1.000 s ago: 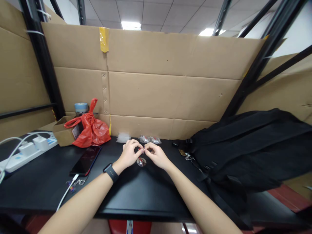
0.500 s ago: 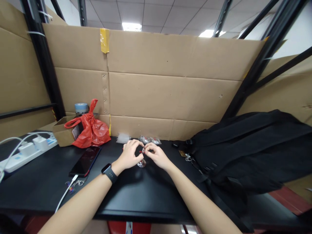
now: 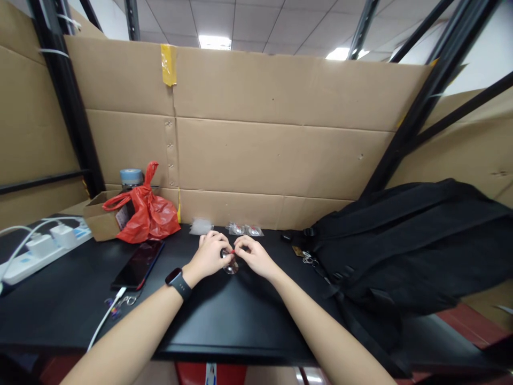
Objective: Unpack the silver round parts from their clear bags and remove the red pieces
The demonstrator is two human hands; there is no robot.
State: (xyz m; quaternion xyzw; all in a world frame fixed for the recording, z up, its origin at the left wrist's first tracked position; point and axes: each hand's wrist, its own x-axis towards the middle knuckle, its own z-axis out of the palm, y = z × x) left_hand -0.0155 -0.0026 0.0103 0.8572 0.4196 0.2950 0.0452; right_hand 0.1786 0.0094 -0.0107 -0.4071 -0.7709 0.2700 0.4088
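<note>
At the middle of the black table, my left hand and my right hand meet at the fingertips. Between them is a small red piece, pinched by the fingers of both hands. Just below the fingertips a shiny, round silvery object rests on the table, partly covered by my left hand. Behind the hands, two clear packets with round shiny contents lie near the cardboard wall, beside a whitish translucent packet.
To the left are a phone, a white power strip, a small cardboard box and a red plastic bag. A black backpack fills the right side, with keys beside it.
The fingertips of both hands have drawn closer together around the small red piece. The whole view has shifted slightly.
</note>
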